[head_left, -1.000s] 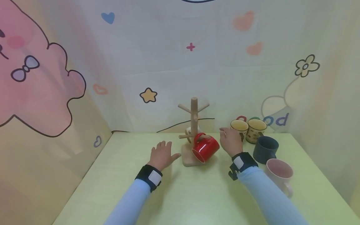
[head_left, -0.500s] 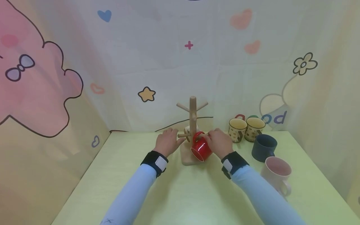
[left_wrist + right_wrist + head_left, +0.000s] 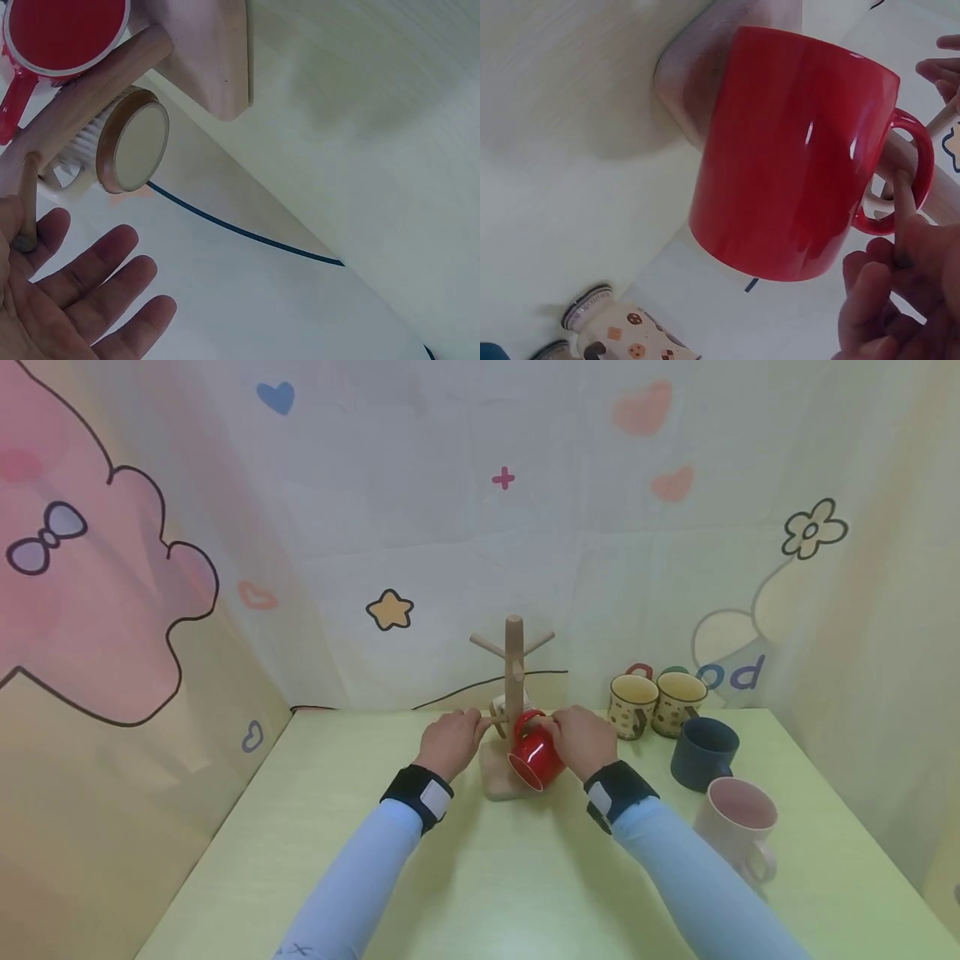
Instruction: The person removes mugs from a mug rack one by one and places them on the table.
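Thumb and forefinger of each hand pinch a peg of the wooden mug tree (image 3: 513, 681): the left hand (image 3: 450, 745) has the end of the lower left peg (image 3: 28, 196), its other three fingers spread loosely away, and the right hand (image 3: 587, 742) has the tip of the lower right peg (image 3: 904, 196), its remaining fingers bent. Nearest the head camera are two light blue sleeves (image 3: 341, 885), each ending at a black wrist strap (image 3: 416, 797) with a pale patch, above a pale yellow-green table (image 3: 480, 893).

A pale pink mug (image 3: 731, 831) stands upright beside the right sleeve, handle toward the person; just beyond it is a dark blue mug (image 3: 701, 760), also upright. At the middle, between the hands, a glossy red mug (image 3: 537, 760) hangs tilted with its handle looped around the lower right peg, mouth turned down toward the left and front. The tree's squarish base (image 3: 498, 781) sits on the table. Close behind the post is a ribbed cream mug (image 3: 131, 146) with a brown band near its bottom.

Farther back on the right, two patterned cream mugs (image 3: 632, 710) stand upright side by side. Last comes a pale cloth backdrop (image 3: 450, 560) printed with hearts, a star and a flower.
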`<state>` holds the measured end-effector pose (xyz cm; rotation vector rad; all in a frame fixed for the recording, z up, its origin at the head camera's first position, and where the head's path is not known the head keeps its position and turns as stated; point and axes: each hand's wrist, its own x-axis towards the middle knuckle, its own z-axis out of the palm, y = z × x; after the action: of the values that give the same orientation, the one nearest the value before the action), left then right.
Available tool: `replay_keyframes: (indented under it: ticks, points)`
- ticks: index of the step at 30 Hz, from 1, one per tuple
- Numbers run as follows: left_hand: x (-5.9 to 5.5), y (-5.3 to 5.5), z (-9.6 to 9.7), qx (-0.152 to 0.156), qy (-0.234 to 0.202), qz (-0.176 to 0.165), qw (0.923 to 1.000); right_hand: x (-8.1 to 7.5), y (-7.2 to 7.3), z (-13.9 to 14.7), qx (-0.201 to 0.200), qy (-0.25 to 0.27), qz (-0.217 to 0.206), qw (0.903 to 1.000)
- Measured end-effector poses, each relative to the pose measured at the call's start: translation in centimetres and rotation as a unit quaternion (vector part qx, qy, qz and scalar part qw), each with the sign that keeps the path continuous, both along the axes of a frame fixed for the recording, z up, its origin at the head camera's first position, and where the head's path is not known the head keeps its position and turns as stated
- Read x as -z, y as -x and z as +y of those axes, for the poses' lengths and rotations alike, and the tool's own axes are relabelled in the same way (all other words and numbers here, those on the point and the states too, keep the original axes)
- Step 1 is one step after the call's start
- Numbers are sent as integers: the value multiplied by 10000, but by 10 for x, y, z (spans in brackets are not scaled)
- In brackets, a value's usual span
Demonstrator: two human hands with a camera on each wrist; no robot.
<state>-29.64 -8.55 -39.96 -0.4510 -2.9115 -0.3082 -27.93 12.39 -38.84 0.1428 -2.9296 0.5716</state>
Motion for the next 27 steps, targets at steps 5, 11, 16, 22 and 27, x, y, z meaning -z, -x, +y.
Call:
replay_keyframes:
  ticks: [5,11,16,22,27]
  points:
    - [4,-3,-1,21,-138,62,9999,-3,0,-2,1,-44,-104,9999]
    - [5,-10,2,106,-158,114,9998,-4,2,1,-27,-89,-106,9999]
    - [8,-12,3,97,-207,76,9997,-4,6,3,-51,-182,-57,9998]
    - [10,-17,5,209,-349,119,9991,-5,12,7,-158,-158,-199,9996]
    - [10,-20,8,248,-392,141,9988,-9,15,11,-269,-42,-317,9991]
